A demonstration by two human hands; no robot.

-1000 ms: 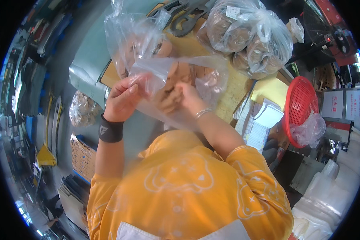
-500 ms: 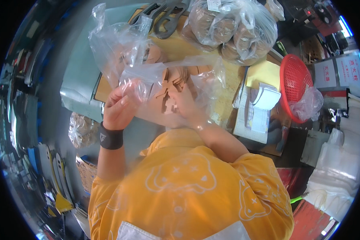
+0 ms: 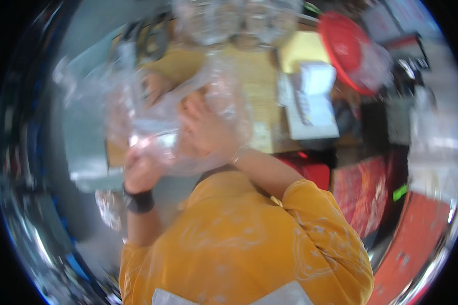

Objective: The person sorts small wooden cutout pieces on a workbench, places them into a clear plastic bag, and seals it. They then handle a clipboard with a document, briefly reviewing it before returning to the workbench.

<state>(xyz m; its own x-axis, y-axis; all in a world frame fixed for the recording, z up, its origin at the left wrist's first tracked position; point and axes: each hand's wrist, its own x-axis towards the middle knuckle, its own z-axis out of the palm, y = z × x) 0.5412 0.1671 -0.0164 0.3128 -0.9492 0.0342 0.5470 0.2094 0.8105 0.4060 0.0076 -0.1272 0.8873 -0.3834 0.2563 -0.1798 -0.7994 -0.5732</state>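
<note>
The picture is smeared by motion. A clear plastic bag [image 3: 228, 96] is spread in front of me, above the near part of the table. My left hand [image 3: 142, 172], with a dark band at its wrist, is closed on the bag's left edge. In the bag's mouth lies my right hand [image 3: 208, 131], its fingers pointing away from me and too blurred to read. Whether brown pieces are under it, I cannot tell. Brown pieces [image 3: 155, 87] show beyond the bag, at the left, beside more clear plastic.
Clear bags with brown contents [image 3: 208, 23] stand at the table's far side. Dark grey curved tools [image 3: 153, 40] lie far left. Right of the wooden tabletop [image 3: 254, 76] are papers [image 3: 310, 112], a yellow sheet [image 3: 303, 51] and a red basket [image 3: 343, 48] with plastic in it.
The view has shifted, so the table sits farther up and left. My right hand has moved from among brown cut pieces into the bag's mouth; those pieces no longer show clearly.
</note>
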